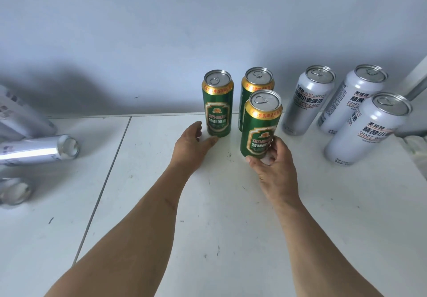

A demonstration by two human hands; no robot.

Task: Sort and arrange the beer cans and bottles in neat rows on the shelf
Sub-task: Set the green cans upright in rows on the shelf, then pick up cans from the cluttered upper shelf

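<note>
Green gold-rimmed beer can (260, 123), upright, gripped by right hand (275, 167)

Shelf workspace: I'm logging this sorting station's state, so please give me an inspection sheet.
Surface: white shelf, scuffed, with panel seams.
Job's things: three green cans upright; front green can held, two behind. Three white cans upright at right.
Clutter: silver cans lying on their sides at left, unsorted.
Hands: left hand touches the left green can's base; right hand grips the front green can.
Cables: nothing seen.
Surroundings: plain grey wall; a pale post at far right.
</note>
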